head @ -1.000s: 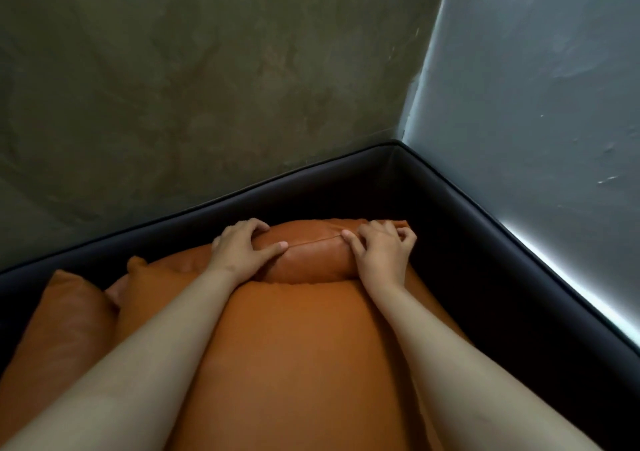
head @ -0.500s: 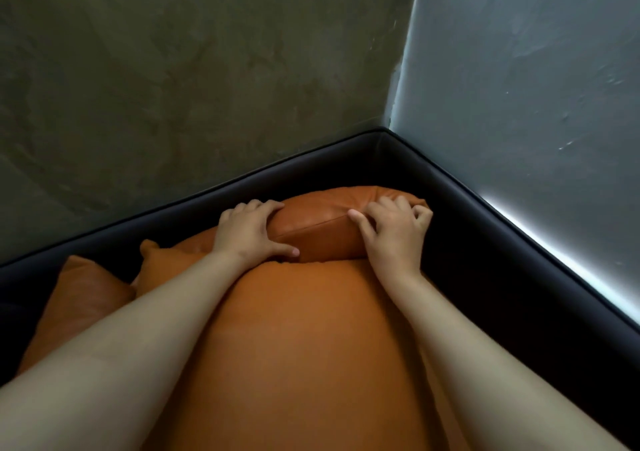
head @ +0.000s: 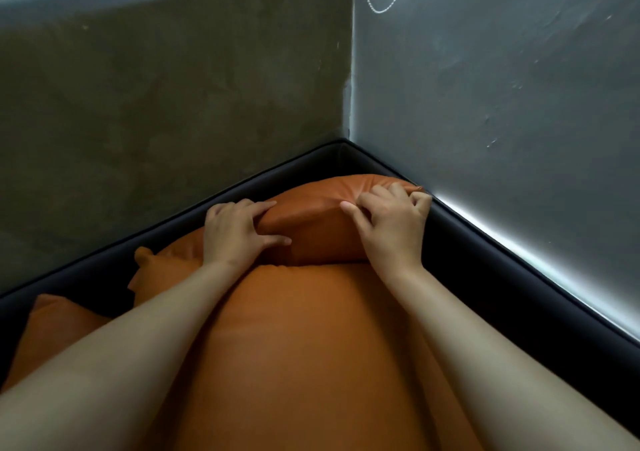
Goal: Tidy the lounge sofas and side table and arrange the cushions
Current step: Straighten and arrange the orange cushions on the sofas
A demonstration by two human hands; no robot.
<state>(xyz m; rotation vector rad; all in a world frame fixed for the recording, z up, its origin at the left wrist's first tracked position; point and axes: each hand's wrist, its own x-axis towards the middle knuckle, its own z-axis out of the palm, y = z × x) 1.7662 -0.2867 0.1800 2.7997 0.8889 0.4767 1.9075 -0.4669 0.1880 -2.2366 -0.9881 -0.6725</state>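
Two hands on the orange cushion [head: 311,232], tucked right into the sofa [head: 485,270] corner: left hand [head: 235,234] fingers [head: 242,208] curl over its top, thumb spread out front; right hand [head: 391,229] fingers grip it too.

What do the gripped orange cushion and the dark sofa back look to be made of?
Orange cushion: likely leather or faux leather, smooth with slight sheen and soft creases beside the right hand. Dark sofa back: probably similar upholstery, matte, with a piped top edge; too dim to be sure.
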